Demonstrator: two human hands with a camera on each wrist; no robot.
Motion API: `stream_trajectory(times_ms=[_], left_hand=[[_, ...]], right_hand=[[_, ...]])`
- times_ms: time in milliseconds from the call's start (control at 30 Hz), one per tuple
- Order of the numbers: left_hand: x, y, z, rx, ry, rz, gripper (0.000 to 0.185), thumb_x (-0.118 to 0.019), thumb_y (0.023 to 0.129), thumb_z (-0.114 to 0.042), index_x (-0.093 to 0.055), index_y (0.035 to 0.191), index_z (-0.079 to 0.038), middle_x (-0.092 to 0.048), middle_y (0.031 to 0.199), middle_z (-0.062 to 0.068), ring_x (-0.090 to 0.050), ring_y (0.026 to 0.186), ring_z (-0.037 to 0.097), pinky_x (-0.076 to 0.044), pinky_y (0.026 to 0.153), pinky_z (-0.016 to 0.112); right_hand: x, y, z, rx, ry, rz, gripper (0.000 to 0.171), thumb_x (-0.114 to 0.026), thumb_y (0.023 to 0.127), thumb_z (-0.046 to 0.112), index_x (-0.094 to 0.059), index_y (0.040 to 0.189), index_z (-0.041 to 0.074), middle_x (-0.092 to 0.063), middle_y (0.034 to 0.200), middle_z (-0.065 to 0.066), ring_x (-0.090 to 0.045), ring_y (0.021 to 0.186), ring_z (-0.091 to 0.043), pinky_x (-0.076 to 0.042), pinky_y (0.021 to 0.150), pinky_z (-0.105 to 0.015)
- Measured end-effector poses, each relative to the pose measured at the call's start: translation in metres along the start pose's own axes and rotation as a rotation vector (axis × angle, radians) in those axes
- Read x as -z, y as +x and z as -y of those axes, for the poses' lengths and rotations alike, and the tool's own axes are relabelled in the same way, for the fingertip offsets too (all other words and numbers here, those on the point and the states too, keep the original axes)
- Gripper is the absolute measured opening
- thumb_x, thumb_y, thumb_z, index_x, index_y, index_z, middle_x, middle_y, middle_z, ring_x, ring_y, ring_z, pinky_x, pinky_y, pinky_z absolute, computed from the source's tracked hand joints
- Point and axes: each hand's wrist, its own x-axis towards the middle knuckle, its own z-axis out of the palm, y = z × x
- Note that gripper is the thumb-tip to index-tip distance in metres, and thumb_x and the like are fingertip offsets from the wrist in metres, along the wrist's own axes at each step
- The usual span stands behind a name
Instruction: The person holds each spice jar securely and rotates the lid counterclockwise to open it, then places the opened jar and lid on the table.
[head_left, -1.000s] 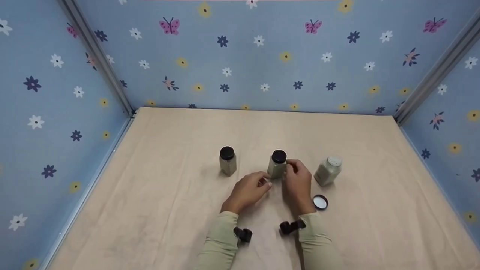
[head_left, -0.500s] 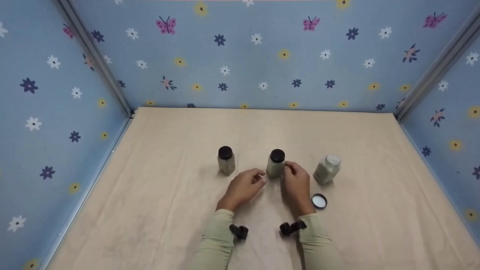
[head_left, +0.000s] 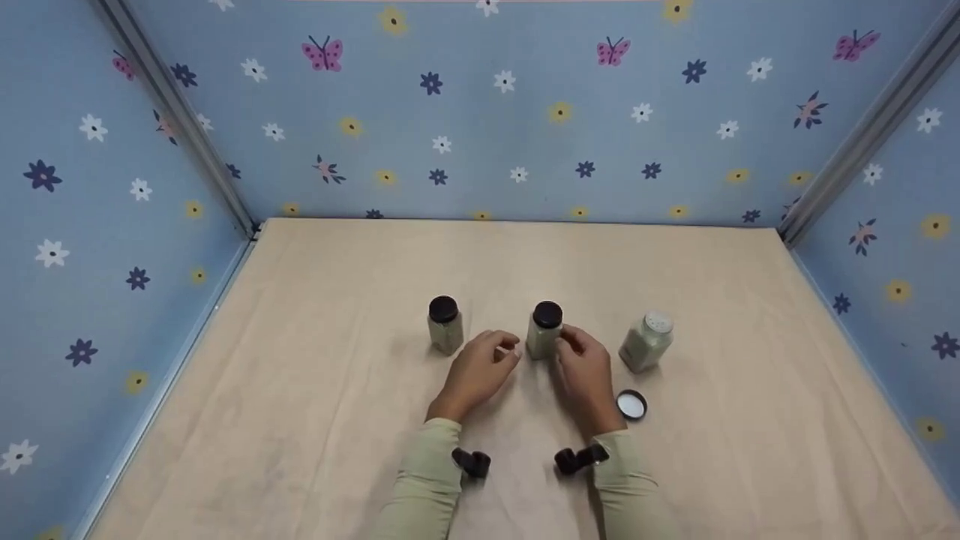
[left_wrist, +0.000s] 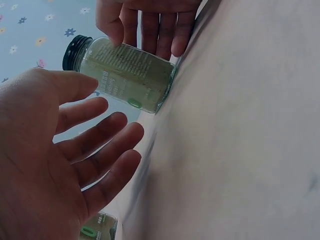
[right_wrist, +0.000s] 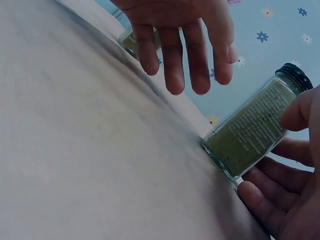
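Note:
A glass spice jar [head_left: 543, 341] of greenish powder with a black lid stands upright on the table between the two hands. My right hand [head_left: 589, 371] holds its right side, thumb on the printed face and fingers behind, as the right wrist view shows on the jar [right_wrist: 250, 132]. My left hand [head_left: 478, 367] hovers just left of this jar, its fingers loosely spread around nothing. Beyond the left hand, a second black-lidded jar [head_left: 446, 331] stands upright. To the right of the right hand is a third jar [head_left: 646, 345], uncapped, showing its white perforated shaker top.
A loose black cap [head_left: 631, 405] lies with its white inside facing up, beside the right wrist. Pale cloth covers the table [head_left: 315, 390]. Blue flowered panels [head_left: 480, 112] enclose the back and both sides.
My left hand has drawn away to the left from the middle jar, leaving a gap. The right hand has stayed at that jar's side. The head view has shifted slightly.

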Motion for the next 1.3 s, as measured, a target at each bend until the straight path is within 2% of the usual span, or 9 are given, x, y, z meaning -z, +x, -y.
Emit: stream_trajectory(times_ms=[167, 400, 667, 967, 1100, 1300], left_hand=[[0.001, 0.005, 0.001, 0.006, -0.049, -0.025, 0.028, -0.061, 0.099, -0.025, -0.069, 0.122, -0.009, -0.065, 0.116, 0.002, -0.065, 0.1, 0.016, -0.052, 0.089, 0.035], [-0.002, 0.007, 0.007, 0.038, -0.162, -0.039, 0.028, -0.06, 0.1, -0.021, -0.067, 0.123, -0.006, -0.063, 0.121, 0.004, -0.064, 0.108, 0.017, -0.05, 0.094, 0.033], [-0.005, 0.014, 0.009, 0.039, -0.294, -0.081, 0.031, -0.059, 0.102, -0.022, -0.066, 0.125, -0.003, -0.065, 0.123, 0.006, -0.063, 0.11, 0.017, -0.049, 0.097, 0.035], [-0.005, 0.019, 0.006, 0.05, -0.304, -0.081, 0.031, -0.058, 0.103, -0.025, -0.066, 0.126, -0.005, -0.067, 0.121, 0.002, -0.062, 0.111, 0.015, -0.048, 0.098, 0.035], [-0.007, 0.021, 0.005, 0.058, -0.311, -0.075, 0.033, -0.058, 0.102, -0.026, -0.066, 0.127, -0.006, -0.067, 0.122, 0.0, -0.062, 0.111, 0.014, -0.048, 0.098, 0.035], [-0.009, 0.024, 0.006, 0.064, -0.357, -0.03, 0.033, -0.057, 0.103, -0.024, -0.065, 0.132, -0.01, -0.064, 0.13, -0.002, -0.059, 0.119, 0.015, -0.045, 0.103, 0.037]], right_hand=[[0.002, 0.003, 0.0, -0.004, 0.002, 0.0, 0.035, -0.059, 0.096, 0.018, -0.067, 0.127, 0.005, -0.067, 0.122, -0.008, -0.059, 0.118, -0.021, -0.043, 0.103, -0.04], [0.001, 0.003, -0.003, -0.015, 0.019, 0.031, 0.037, -0.059, 0.098, 0.019, -0.065, 0.131, 0.004, -0.067, 0.123, -0.009, -0.062, 0.109, -0.021, -0.051, 0.092, -0.039], [0.002, 0.003, -0.005, 0.004, 0.055, 0.064, 0.037, -0.061, 0.1, 0.021, -0.064, 0.132, 0.002, -0.067, 0.124, -0.01, -0.064, 0.106, -0.02, -0.054, 0.087, -0.036], [0.006, 0.007, -0.003, 0.02, 0.045, 0.07, 0.036, -0.061, 0.101, 0.017, -0.063, 0.133, 0.0, -0.068, 0.12, -0.013, -0.066, 0.096, -0.022, -0.055, 0.081, -0.034], [0.006, 0.006, -0.005, 0.004, 0.037, 0.072, 0.037, -0.06, 0.101, 0.018, -0.063, 0.134, 0.002, -0.067, 0.123, -0.012, -0.065, 0.098, -0.022, -0.054, 0.083, -0.035], [0.005, 0.005, -0.005, -0.016, 0.038, 0.08, 0.038, -0.06, 0.102, 0.019, -0.062, 0.135, 0.003, -0.065, 0.128, -0.011, -0.063, 0.106, -0.021, -0.052, 0.088, -0.036]])
